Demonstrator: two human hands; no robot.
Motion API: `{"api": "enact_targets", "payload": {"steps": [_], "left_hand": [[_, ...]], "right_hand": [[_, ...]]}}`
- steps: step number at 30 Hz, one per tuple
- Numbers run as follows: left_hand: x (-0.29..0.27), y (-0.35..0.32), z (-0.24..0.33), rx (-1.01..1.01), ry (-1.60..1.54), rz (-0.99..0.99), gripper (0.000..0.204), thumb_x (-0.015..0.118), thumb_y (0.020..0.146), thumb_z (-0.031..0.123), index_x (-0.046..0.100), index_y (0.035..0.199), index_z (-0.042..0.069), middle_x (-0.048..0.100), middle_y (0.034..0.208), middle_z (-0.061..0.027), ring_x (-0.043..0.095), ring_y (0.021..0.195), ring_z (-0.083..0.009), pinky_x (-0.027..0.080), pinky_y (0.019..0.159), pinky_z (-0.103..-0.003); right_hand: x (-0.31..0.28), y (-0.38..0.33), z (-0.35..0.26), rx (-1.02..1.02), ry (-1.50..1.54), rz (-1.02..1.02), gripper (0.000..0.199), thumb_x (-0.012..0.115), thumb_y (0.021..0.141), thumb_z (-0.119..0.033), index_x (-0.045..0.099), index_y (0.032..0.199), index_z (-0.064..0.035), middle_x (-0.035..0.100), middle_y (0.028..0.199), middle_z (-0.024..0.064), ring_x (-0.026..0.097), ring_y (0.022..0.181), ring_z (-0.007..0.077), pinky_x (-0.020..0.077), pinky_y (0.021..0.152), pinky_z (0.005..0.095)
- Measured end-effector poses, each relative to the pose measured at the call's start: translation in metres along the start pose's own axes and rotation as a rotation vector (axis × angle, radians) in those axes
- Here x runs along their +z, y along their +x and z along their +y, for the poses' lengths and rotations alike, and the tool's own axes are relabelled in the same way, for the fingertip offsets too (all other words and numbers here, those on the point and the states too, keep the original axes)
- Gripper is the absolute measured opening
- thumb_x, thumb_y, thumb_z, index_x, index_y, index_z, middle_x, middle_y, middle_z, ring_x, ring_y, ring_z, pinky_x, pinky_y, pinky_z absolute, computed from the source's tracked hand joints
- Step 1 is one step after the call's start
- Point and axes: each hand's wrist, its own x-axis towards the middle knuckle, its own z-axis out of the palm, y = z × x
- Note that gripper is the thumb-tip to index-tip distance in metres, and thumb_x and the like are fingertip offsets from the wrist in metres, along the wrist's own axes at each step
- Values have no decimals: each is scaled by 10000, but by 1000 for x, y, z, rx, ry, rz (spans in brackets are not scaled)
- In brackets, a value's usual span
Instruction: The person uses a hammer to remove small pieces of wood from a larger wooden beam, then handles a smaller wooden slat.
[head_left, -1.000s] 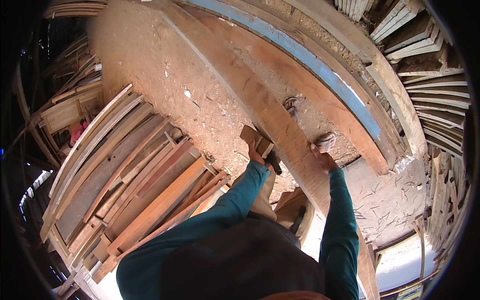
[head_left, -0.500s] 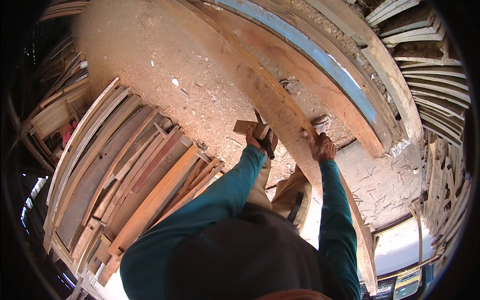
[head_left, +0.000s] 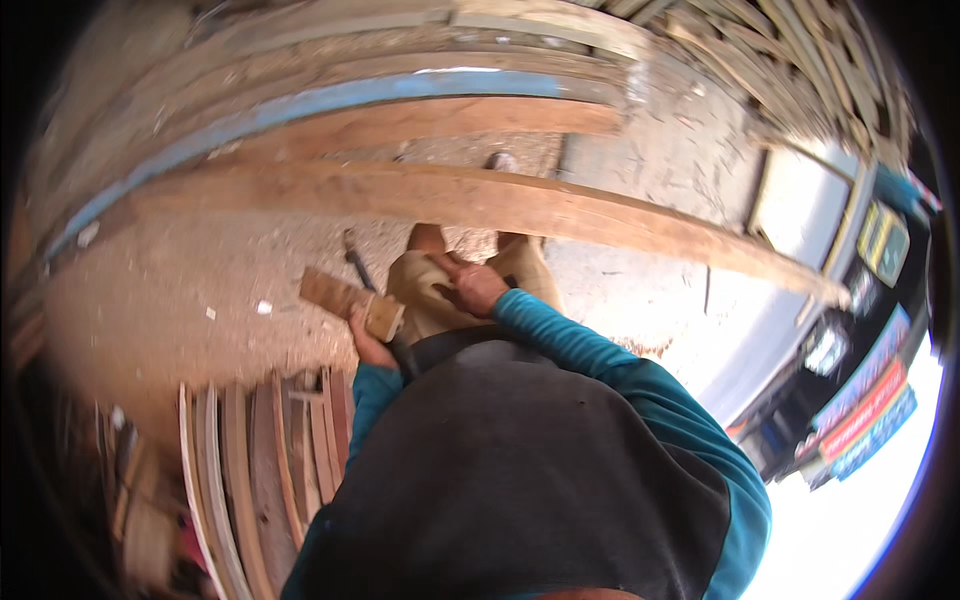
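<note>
My left hand point(head_left: 370, 343) is closed round a short wooden block point(head_left: 350, 302), held out at the left of my body. Behind the block, in the same hand, runs a slim dark-handled tool point(head_left: 357, 262); its kind is unclear. My right hand point(head_left: 480, 289) is against the front of my tan shorts point(head_left: 415, 290), near the thigh. Its fingers look bent but are blurred, so I cannot tell whether they hold anything. Beyond both hands a long wooden plank point(head_left: 440, 195) crosses from left to right; neither hand touches it.
A blue-painted beam point(head_left: 330, 102) and a reddish board point(head_left: 450, 120) lie past the plank. Stacked boards point(head_left: 240, 470) stand at the lower left. Scrap wood point(head_left: 790, 60) is piled at the upper right. A dark vehicle point(head_left: 850, 370) stands at the right. Shavings litter the floor point(head_left: 260, 270).
My view has turned to the right, so the plank now runs crosswise. My right hand has left the plank and come to my shorts. The block and tool stay in my left hand.
</note>
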Motion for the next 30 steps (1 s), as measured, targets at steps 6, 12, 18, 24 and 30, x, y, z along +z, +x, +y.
{"api": "enact_targets", "payload": {"steps": [6, 12, 18, 24, 30], "left_hand": [[21, -57, 18, -9, 280, -136, 578, 450, 955, 539, 546, 1262, 59, 635, 1021, -109, 639, 857, -246, 545, 757, -405], [22, -101, 31, -148, 553, -526, 612, 503, 966, 477, 454, 1338, -6, 620, 1126, -166, 659, 964, -278, 557, 836, -393], [-43, -96, 22, -305, 657, -670, 599, 491, 978, 491, 487, 1317, -3, 607, 1173, -141, 635, 1043, -275, 532, 906, -411], [-81, -96, 51, -220, 725, -818, 670, 503, 977, 491, 425, 1412, -13, 537, 1335, -169, 570, 1202, -294, 492, 991, -428], [-175, -100, 183, 412, 644, -690, 589, 632, 932, 311, 461, 1393, -14, 605, 1234, -167, 619, 1100, -287, 503, 952, -371]], "right_hand": [[10, -42, -63, -417, -305, 456, 565, 640, 822, -254, 491, 1351, -125, 507, 1273, 159, 512, 1222, 302, 393, 1022, 453], [36, -99, -73, -399, -350, 422, 460, 642, 844, -197, 539, 1275, -73, 517, 1299, 166, 451, 1310, 306, 302, 1093, 507], [125, -130, -84, -329, -390, 514, 211, 601, 841, -198, 672, 1014, -99, 603, 1133, 105, 543, 1176, 283, 389, 1009, 468], [168, -173, -114, -244, -276, 466, 129, 532, 906, -146, 577, 985, -53, 636, 942, 156, 643, 945, 344, 481, 863, 452], [176, -154, -187, 200, 81, 525, 374, 734, 818, -295, 562, 1048, -57, 656, 960, 238, 641, 942, 441, 508, 789, 504]]}}
